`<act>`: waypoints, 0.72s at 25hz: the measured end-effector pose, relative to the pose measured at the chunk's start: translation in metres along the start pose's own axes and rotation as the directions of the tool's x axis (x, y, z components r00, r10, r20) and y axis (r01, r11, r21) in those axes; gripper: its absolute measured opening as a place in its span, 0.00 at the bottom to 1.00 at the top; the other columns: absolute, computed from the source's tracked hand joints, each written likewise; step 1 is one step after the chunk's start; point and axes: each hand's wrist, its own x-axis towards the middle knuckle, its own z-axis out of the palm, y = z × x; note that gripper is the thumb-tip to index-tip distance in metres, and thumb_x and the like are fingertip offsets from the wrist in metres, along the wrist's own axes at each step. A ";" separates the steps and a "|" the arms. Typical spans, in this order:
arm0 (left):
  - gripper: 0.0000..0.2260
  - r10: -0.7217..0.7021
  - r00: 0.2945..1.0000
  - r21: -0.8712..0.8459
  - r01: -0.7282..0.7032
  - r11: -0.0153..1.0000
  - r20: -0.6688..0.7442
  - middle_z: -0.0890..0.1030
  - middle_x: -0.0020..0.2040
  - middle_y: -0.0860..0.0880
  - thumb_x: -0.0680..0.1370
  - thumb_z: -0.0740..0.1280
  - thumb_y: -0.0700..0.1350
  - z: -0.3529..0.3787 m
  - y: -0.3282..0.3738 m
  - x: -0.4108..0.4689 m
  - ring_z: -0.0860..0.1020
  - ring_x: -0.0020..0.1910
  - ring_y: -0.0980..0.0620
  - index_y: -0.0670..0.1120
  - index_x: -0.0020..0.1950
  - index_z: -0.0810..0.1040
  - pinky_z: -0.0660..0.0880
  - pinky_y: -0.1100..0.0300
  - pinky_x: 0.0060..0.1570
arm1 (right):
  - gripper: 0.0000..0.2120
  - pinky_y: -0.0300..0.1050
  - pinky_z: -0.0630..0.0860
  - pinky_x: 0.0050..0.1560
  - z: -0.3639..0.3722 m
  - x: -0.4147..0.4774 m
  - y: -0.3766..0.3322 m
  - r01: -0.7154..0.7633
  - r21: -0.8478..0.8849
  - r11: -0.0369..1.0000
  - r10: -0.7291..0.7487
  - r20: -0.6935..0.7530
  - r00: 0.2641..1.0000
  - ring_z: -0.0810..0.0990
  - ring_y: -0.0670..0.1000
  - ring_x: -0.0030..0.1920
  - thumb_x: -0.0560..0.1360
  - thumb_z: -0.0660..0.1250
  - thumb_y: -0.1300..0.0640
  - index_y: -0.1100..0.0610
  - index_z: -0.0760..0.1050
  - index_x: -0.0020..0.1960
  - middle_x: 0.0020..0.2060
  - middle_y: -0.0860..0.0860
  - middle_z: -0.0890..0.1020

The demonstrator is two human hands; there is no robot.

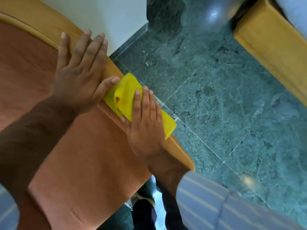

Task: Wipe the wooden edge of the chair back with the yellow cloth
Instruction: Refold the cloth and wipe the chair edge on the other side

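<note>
The chair back's wooden edge [179, 151] runs diagonally from the upper left to the lower right, bordering orange-brown upholstery [86, 146]. A folded yellow cloth [123, 95] lies over the middle of this edge. My right hand [146, 125] presses flat on the cloth, fingers pointing up along the rail. My left hand [79, 68] rests with fingers spread on the rail and upholstery just above, its thumb touching the cloth's upper end.
Green marble floor tiles [224, 97] lie beyond the chair. Another wooden furniture piece [269, 47] crosses the upper right corner. A white wall [108, 12] stands at top centre. My shoe [141, 200] and striped sleeve [216, 205] show below.
</note>
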 end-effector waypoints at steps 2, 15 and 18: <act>0.33 0.008 1.000 -0.042 -0.009 0.999 -0.009 0.59 0.85 0.41 0.86 0.47 0.63 0.000 -0.001 -0.001 0.52 0.86 0.42 0.41 0.84 0.55 0.46 0.32 0.81 | 0.35 0.60 0.63 0.78 0.004 0.025 -0.015 0.037 0.054 0.998 -0.033 -0.073 0.997 0.59 0.59 0.83 0.83 0.53 0.38 0.59 0.57 0.82 0.82 0.60 0.61; 0.40 -0.018 0.994 -0.110 0.029 0.994 0.105 0.56 0.86 0.40 0.83 0.37 0.66 -0.019 0.009 0.004 0.48 0.86 0.41 0.37 0.84 0.53 0.43 0.30 0.81 | 0.33 0.64 0.68 0.76 -0.028 -0.160 0.126 0.106 -0.226 0.968 -0.060 0.203 0.977 0.55 0.63 0.83 0.84 0.51 0.45 0.59 0.47 0.84 0.83 0.62 0.55; 0.42 -0.005 0.991 -0.097 0.018 0.995 0.131 0.55 0.86 0.39 0.82 0.35 0.67 -0.021 0.009 0.006 0.48 0.86 0.40 0.37 0.84 0.53 0.43 0.30 0.81 | 0.30 0.66 0.66 0.77 -0.023 -0.179 0.129 0.076 -0.250 0.965 -0.032 0.178 0.984 0.54 0.65 0.83 0.86 0.47 0.46 0.60 0.49 0.83 0.83 0.63 0.55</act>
